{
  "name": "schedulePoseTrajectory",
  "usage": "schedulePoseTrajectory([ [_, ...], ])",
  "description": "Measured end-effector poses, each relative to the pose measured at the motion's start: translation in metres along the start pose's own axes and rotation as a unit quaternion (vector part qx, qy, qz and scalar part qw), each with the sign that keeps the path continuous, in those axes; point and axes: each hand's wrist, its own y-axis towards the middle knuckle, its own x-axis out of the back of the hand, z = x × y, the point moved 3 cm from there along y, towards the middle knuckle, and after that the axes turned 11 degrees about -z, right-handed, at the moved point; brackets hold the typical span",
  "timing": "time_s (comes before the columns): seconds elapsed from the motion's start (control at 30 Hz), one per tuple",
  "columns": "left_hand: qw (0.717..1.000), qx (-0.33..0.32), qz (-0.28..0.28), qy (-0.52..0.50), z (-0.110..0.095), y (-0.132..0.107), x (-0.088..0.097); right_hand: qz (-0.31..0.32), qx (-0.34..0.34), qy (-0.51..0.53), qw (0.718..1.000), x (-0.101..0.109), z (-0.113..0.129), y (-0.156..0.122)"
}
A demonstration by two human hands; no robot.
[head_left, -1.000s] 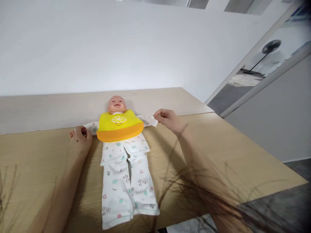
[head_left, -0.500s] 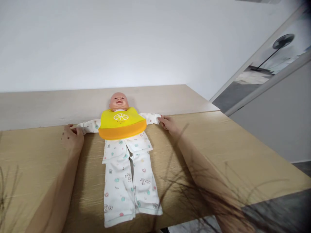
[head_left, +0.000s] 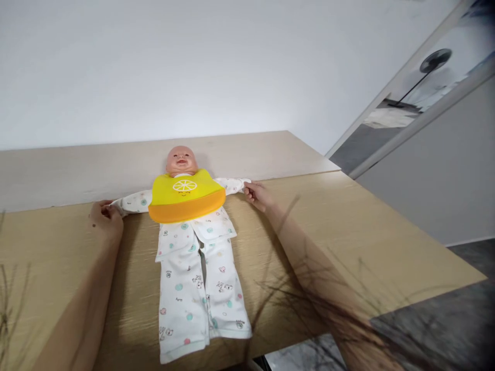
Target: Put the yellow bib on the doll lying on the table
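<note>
A baby doll (head_left: pixel 181 161) lies on its back, head toward the wall. It wears a white printed top (head_left: pixel 216 224) and matching trousers (head_left: pixel 183 304). Over its chest sits a yellow bib (head_left: pixel 185 185) with an orange catch pocket (head_left: pixel 185 207) and a white citrus print. My left hand (head_left: pixel 107 217) is closed on the end of the sleeve (head_left: pixel 131 203) on the left of the view. On the other side, my right hand (head_left: pixel 258 196) pinches the opposite sleeve's cuff (head_left: pixel 242 184). Both sleeves are stretched outward. No doll hands show at the cuffs.
The wooden table (head_left: pixel 348 232) has a paler raised-looking board (head_left: pixel 77 170) along the white wall (head_left: pixel 193 67). A dark floor fan (head_left: pixel 435 61) stands beyond an opening at the right. Dark strands of hair cross the lower view. A grey flat object (head_left: pixel 305 355) is at the bottom edge.
The whole view has shifted slightly, so doll and table appear a little farther left. Both hands stay at the sleeve ends; the fingers of my right hand have curled in more.
</note>
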Motion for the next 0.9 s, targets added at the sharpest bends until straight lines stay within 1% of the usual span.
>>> schedulePoseTrajectory([
  [0.1,0.999,0.031,-0.035,-0.014,0.002,0.002,0.0,-0.011,-0.028,0.055,0.998,0.003,0.0,0.001],
  [0.2,0.997,0.049,-0.049,-0.031,0.005,0.002,-0.001,-0.013,-0.037,0.074,0.996,0.004,0.0,0.001],
  [0.57,0.991,0.086,-0.08,-0.064,0.015,0.005,-0.004,-0.019,-0.003,0.039,0.999,0.005,-0.005,0.004],
  [0.77,0.993,0.074,-0.078,-0.05,0.015,0.004,-0.003,-0.017,0.01,0.029,0.999,0.003,-0.005,0.002],
  [0.9,0.994,0.027,-0.107,-0.023,0.004,0.0,0.005,-0.022,0.012,0.019,1.0,0.003,-0.004,0.0],
])
